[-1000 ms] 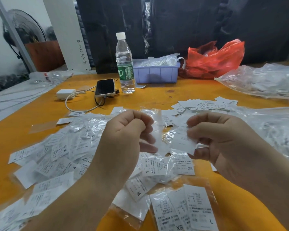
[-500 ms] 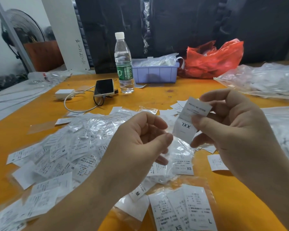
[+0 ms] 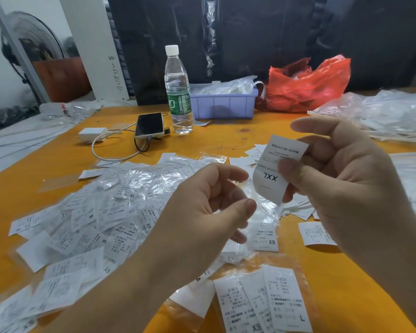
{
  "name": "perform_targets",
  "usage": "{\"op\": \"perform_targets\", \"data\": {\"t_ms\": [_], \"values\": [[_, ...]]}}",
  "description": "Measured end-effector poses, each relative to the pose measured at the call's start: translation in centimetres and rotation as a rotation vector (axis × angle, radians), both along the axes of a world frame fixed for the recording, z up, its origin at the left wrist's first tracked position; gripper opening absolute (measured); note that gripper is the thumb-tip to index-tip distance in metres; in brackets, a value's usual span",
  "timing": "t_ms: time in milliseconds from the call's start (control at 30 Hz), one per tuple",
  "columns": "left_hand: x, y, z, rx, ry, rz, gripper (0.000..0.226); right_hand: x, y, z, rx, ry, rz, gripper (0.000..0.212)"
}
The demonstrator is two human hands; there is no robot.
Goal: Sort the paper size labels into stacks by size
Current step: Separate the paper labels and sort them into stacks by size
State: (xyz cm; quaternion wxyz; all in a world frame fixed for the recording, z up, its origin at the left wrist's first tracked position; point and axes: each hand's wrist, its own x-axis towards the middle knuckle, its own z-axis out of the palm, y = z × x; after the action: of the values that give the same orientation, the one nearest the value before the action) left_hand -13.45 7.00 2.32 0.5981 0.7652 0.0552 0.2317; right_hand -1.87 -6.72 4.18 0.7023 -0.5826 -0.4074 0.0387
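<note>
Since a moment ago your right hand (image 3: 341,188) has lifted the white paper XXL label (image 3: 277,169) up clear of the pile, and your left hand (image 3: 202,212) has let go and drawn back.

Nearest you, a clear plastic sleeve of labels (image 3: 262,301) showing XS and L lies on the orange table (image 3: 346,284). Above it, your left hand hovers with fingers loosely curled round nothing. Your right hand pinches the XXL label between thumb and fingers, held upside down in the air, apart from the table.

To your left sprawls the big mixed heap of white labels and crinkled clear wrappers (image 3: 94,217), with M, S, XL and XS all jumbled. Behind your right hand sits a small cluster of bare labels (image 3: 255,152), perhaps a started stack. You look to be early in the sort: most labels remain unsorted.

Farther back stand a dark phone (image 3: 149,124), a clear water bottle (image 3: 178,92), a lilac plastic bin (image 3: 223,106) and a red plastic bag (image 3: 308,82).
</note>
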Motion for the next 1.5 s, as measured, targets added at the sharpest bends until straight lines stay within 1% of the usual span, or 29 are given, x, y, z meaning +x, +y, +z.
{"op": "perform_targets", "data": {"t_ms": [133,233,333,500,733,933,1133,1300,1367,1500], "values": [[-0.1,0.1,0.1,-0.059,0.006,-0.017,0.030,0.2,-0.1,0.3,0.036,0.038,0.067,0.036],[-0.1,0.2,0.3,-0.127,0.010,-0.037,0.036,0.3,0.0,0.5,0.049,0.042,0.075,0.039],[-0.2,0.2,0.4,-0.155,0.010,-0.045,0.040,0.3,0.1,0.5,0.061,0.050,0.083,0.039],[-0.2,0.1,0.4,-0.165,0.017,-0.050,0.043,0.5,0.1,0.4,0.067,0.045,0.082,0.037],[-0.2,0.1,0.6,-0.204,0.012,-0.071,0.042,0.9,0.0,0.2,0.003,-0.090,0.002,0.038],[-0.3,0.1,0.7,-0.200,0.022,-0.073,0.042,1.1,-0.2,0.5,-0.024,-0.158,-0.044,0.036],[-0.4,0.1,0.6,-0.189,0.037,-0.088,0.042,1.2,-0.1,0.1,-0.031,-0.150,-0.018,0.039],[-0.3,0.1,0.5,-0.194,0.067,-0.111,0.041,0.9,0.2,-0.1,-0.013,-0.098,0.041,0.039],[-0.2,0.1,0.5,-0.207,0.092,-0.129,0.036,0.9,0.2,-0.2,-0.016,-0.077,0.069,0.040],[-0.4,0.2,0.5,-0.228,0.136,-0.193,0.015,0.7,0.3,-0.1,-0.014,-0.023,0.102,0.038]]}}
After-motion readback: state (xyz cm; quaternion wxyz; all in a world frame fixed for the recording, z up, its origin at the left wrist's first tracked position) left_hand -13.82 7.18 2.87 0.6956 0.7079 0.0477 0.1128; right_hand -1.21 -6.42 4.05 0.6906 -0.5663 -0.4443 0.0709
